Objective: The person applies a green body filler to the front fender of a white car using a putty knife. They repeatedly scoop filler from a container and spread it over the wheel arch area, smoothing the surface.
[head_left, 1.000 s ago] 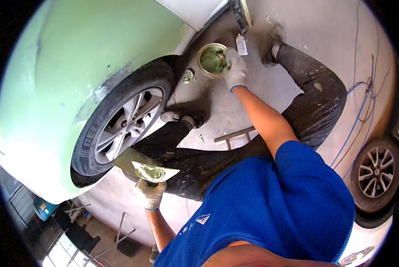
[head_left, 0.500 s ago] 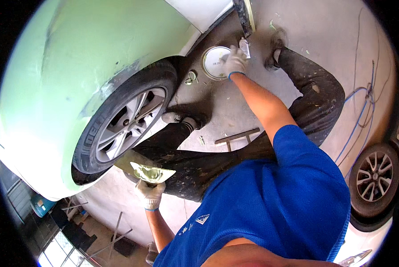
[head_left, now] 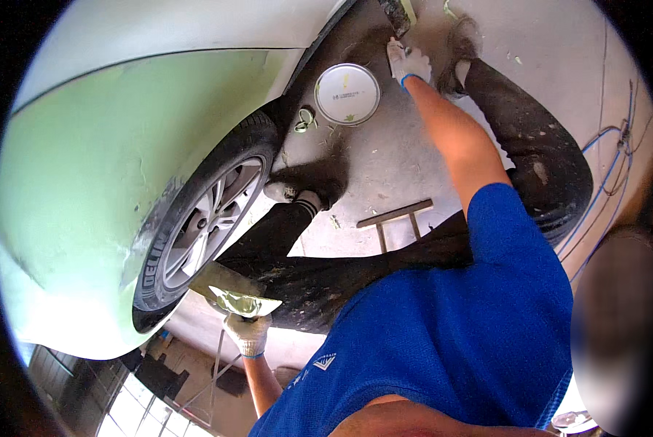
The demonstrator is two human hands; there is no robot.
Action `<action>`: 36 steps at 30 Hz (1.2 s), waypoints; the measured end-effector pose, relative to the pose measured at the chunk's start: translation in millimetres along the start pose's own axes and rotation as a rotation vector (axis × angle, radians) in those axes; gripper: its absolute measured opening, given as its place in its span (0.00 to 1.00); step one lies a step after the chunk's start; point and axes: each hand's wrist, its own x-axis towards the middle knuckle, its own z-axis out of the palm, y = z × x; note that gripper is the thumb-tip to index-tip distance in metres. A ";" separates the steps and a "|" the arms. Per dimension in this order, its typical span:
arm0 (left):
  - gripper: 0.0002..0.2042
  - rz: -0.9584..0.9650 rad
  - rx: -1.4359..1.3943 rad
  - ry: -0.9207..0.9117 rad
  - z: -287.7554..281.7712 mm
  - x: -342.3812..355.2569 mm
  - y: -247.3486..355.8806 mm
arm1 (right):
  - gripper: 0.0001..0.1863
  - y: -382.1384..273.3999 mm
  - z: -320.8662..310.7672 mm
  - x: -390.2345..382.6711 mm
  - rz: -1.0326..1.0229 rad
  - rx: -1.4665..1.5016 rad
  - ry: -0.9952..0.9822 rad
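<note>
My left hand [head_left: 246,335], in a white knit glove, grips a flat putty board [head_left: 223,280] by its near side, in front of the car wheel. Glossy pale green putty [head_left: 240,303] is smeared on that board. Out to the far right, my gloved right hand [head_left: 415,65] is closed around a small white tube [head_left: 395,58] just above the floor; the fingers hide much of it. Left of this hand, a round can lid [head_left: 347,95] with green smears lies on the floor. Two small ring-shaped pieces [head_left: 305,119] lie beyond the wheel.
A car body panel [head_left: 100,160] with pale green and sanded patches rises at left above the tire [head_left: 257,138]. My legs spread across the floor around a low wooden stool [head_left: 394,213]. A blue hose [head_left: 596,182] coils at right. Metal stand legs [head_left: 215,379] stand at lower left.
My right hand has moved from over the lid's right edge, away and right, onto the white tube. My left hand still holds the board. The view has shifted slightly.
</note>
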 end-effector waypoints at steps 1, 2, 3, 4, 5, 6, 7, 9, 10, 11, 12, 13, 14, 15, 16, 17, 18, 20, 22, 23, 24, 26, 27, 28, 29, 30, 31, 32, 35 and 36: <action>0.08 -0.004 0.028 -0.013 -2.1 4.2 1.4 | 0.34 0.3 3.6 5.8 -0.008 -0.069 0.013; 0.08 -0.009 0.056 -0.026 -4.7 7.1 2.0 | 0.33 1.3 8.4 16.2 -0.017 -0.138 0.026; 0.08 -0.014 0.082 -0.035 -5.4 10.1 1.9 | 0.33 1.6 13.0 27.3 -0.030 -0.206 0.040; 0.19 -0.040 0.057 0.028 -1.0 13.7 -1.7 | 0.30 1.4 17.6 37.5 -0.035 -0.256 -0.010; 0.18 0.056 0.145 0.054 -1.6 17.8 -3.1 | 0.30 4.4 22.2 40.6 -0.006 -0.236 -0.066; 0.18 0.036 0.141 0.045 -1.4 13.6 -1.4 | 0.29 -3.3 19.8 40.1 0.001 -0.223 -0.120; 0.19 0.027 0.133 0.028 -2.4 12.6 3.4 | 0.28 -5.6 14.3 41.2 0.019 -0.211 -0.166; 0.18 0.031 0.122 0.050 1.3 19.1 13.1 | 0.29 -1.4 26.3 46.4 -0.008 -0.220 -0.173; 0.18 0.026 0.118 0.055 -0.6 17.2 19.0 | 0.29 3.4 31.8 46.9 -0.016 -0.198 -0.183; 0.17 -0.005 0.189 -0.021 -6.5 20.5 21.1 | 0.29 2.9 34.5 49.9 -0.028 -0.165 -0.183; 0.16 -0.006 0.184 -0.039 -9.0 17.0 18.6 | 0.28 12.5 38.2 45.0 -0.108 -0.113 -0.134; 0.16 -0.033 0.163 -0.032 -5.6 6.5 12.0 | 0.28 7.6 39.8 37.1 -0.227 -0.068 -0.091; 0.14 0.028 0.099 0.006 -2.3 4.0 21.3 | 0.28 4.2 35.3 25.4 -0.139 -0.068 -0.164; 0.14 0.087 0.132 -0.032 -4.8 5.5 29.9 | 0.27 -7.2 32.4 26.0 -0.185 -0.126 -0.159; 0.14 0.066 0.126 -0.040 -6.9 5.8 28.8 | 0.27 -10.6 32.2 20.0 -0.214 -0.182 -0.166; 0.13 0.043 0.113 -0.048 -5.3 6.7 26.6 | 0.27 -9.9 33.0 18.4 -0.246 -0.243 -0.168; 0.13 0.032 0.149 -0.028 -6.5 8.7 27.6 | 0.29 -3.2 48.4 32.8 -0.233 -0.220 -0.213; 0.13 -0.017 0.108 0.000 -2.4 3.5 15.3 | 0.29 -10.6 50.4 28.0 -0.246 -0.207 -0.209; 0.13 -0.014 0.076 0.009 -2.4 0.0 11.8 | 0.28 -20.1 39.7 22.4 -0.214 -0.105 -0.252; 0.13 -0.009 0.082 0.035 -1.1 -0.5 13.5 | 0.28 -23.7 39.8 21.7 -0.200 -0.097 -0.209; 0.13 -0.003 0.089 0.060 -0.5 0.7 15.4 | 0.27 -26.1 38.6 19.9 -0.184 -0.087 -0.165; 0.13 0.016 0.091 0.066 -1.6 1.7 14.2 | 0.26 -23.1 19.0 18.8 -0.277 -0.117 -0.130; 0.13 0.042 0.113 0.062 -4.4 2.6 18.4 | 0.26 -21.7 8.9 15.6 -0.278 -0.103 -0.129; 0.13 0.095 0.108 0.091 -3.1 4.0 15.2 | 0.25 -24.6 -5.4 13.0 -0.286 -0.089 -0.119; 0.13 0.133 0.096 0.123 0.3 0.2 8.7 | 0.25 -31.5 -22.7 2.6 -0.306 -0.086 -0.113; 0.14 0.096 0.098 0.092 -0.7 -0.5 4.3 | 0.23 -34.0 -42.2 -9.4 -0.351 -0.076 -0.095; 0.15 0.070 0.098 0.057 -3.5 2.4 4.1 | 0.20 -34.2 -55.5 -16.6 -0.334 0.042 -0.105; 0.15 0.101 0.063 0.051 -6.4 4.4 12.9 | 0.17 -37.6 -69.7 -18.6 -0.326 0.157 -0.116; 0.13 0.184 -0.024 0.055 -3.9 5.1 1.2 | 0.27 -43.8 -122.0 -26.6 -0.436 0.370 -0.520; 0.13 0.161 -0.094 0.059 -5.2 6.2 6.8 | 0.26 -36.6 -129.4 -23.6 -0.422 0.585 -0.624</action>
